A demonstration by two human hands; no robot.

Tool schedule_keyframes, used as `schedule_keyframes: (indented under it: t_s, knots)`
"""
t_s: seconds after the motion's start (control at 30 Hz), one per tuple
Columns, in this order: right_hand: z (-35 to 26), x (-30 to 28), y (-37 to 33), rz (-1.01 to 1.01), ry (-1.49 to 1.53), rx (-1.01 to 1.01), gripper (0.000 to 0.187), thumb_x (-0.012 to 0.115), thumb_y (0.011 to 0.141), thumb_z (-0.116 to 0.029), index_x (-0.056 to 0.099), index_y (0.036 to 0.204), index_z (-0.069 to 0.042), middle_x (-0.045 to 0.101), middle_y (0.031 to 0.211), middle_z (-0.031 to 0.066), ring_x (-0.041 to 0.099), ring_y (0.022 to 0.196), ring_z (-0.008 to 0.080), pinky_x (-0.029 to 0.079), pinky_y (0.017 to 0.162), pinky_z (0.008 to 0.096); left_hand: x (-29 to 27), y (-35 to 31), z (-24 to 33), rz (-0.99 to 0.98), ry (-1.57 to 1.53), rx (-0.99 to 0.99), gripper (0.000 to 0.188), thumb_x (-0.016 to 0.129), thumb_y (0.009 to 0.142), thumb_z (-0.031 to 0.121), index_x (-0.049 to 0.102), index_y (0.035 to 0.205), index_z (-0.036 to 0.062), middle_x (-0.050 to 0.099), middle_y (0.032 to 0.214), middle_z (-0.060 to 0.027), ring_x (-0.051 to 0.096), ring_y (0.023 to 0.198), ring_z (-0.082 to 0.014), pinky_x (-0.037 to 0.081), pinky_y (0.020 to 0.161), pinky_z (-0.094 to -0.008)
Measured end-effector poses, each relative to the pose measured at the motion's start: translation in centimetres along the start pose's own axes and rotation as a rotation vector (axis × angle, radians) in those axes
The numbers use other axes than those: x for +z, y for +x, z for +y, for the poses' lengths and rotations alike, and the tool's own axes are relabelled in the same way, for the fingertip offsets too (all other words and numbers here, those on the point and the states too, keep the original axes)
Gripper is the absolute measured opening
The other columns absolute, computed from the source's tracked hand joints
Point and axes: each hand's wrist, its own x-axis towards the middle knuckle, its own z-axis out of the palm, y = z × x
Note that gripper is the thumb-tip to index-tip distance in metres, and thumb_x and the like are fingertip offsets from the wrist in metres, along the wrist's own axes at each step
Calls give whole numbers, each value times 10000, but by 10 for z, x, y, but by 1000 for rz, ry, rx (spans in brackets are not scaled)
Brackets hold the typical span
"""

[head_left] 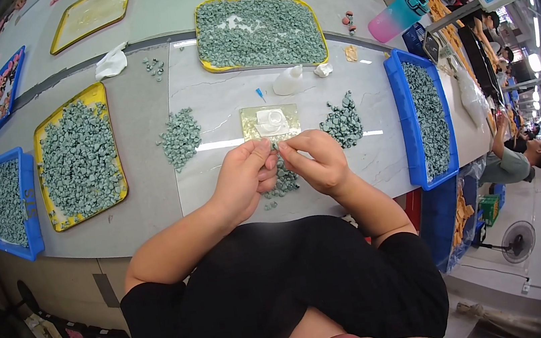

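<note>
My left hand [244,175] and my right hand [318,162] meet at the table's middle, fingertips pinched together. Between them shows a small grey-green piece [274,146], mostly covered by the fingers. Under the hands lies a loose pile of like pieces [287,182]. Just beyond the fingertips is a yellowish square plate [247,119] bearing a white pad [264,128] with a round, ring-shaped item on it. More green pieces are heaped to the left [180,139] and to the right [342,123]. A white squeeze bottle [288,81] lies behind the plate, near a small blue cone tip [260,93].
Yellow trays of green pieces stand at the back [257,32] and left [80,158]. Blue bins of them flank the far left [32,205] and right [401,119]. A crumpled white cloth [111,63] and a pink-teal bottle [394,19] lie farther back. Another person [513,163] is at right.
</note>
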Motion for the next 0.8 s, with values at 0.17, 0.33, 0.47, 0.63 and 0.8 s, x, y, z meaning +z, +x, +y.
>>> schedule_keyframes:
  t_s: [0.17, 0.33, 0.47, 0.63, 0.8]
  knots:
    - [0, -2, 0, -21, -6, -50, 260, 649, 637, -20, 613, 888, 37, 597, 838, 96, 584, 694, 235, 469, 555, 305, 2, -2, -3, 38, 57, 56, 214, 450, 940, 200, 454, 781, 57, 440, 655, 13, 283, 473, -42, 232, 421, -193]
    - [-3, -4, 2, 5, 121, 5, 249, 674, 633, 24, 610, 874, 41, 597, 845, 107, 588, 695, 244, 475, 560, 313, 5, -5, -2, 88, 207, 128, 206, 489, 925, 208, 472, 796, 49, 474, 649, 6, 346, 486, -38, 280, 430, -185]
    - [-12, -5, 4, 54, 161, 121, 233, 691, 625, 62, 617, 844, 33, 604, 823, 120, 593, 690, 238, 476, 570, 306, 7, -8, -7, 113, 403, 277, 190, 508, 917, 197, 486, 815, 38, 500, 655, 5, 403, 510, -39, 333, 453, -182]
    - [-17, 0, 1, 132, 104, 84, 225, 692, 630, 90, 629, 836, 24, 607, 793, 115, 597, 679, 209, 475, 572, 276, 11, -10, -8, 157, 507, 332, 184, 516, 912, 191, 492, 820, 33, 511, 659, 4, 409, 516, -35, 346, 460, -183]
    - [-18, 4, -1, 224, 249, 320, 246, 676, 646, 111, 620, 863, 11, 610, 801, 106, 586, 670, 181, 471, 560, 253, 13, -10, -7, 87, 404, 283, 153, 492, 923, 162, 482, 848, 29, 489, 688, -15, 338, 508, -42, 277, 437, -187]
